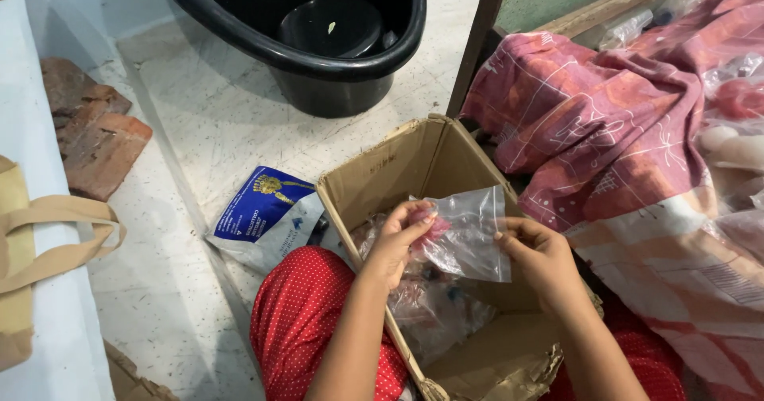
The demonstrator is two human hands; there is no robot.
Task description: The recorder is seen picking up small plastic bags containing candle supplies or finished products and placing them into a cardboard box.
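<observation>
Pale speckled stone floor (223,122), black tub (334,43), red bricks (95,134).

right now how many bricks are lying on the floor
2, both at the left by the white wall: one brick further back, the other brick overlapping it in front. More may be hidden beyond the wall edge.

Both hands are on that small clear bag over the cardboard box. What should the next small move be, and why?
Probably press the bag's top edge shut. The left hand pinches one upper corner of the clear bag and the right hand the opposite edge, with something pink already inside, above the open cardboard box.
</observation>
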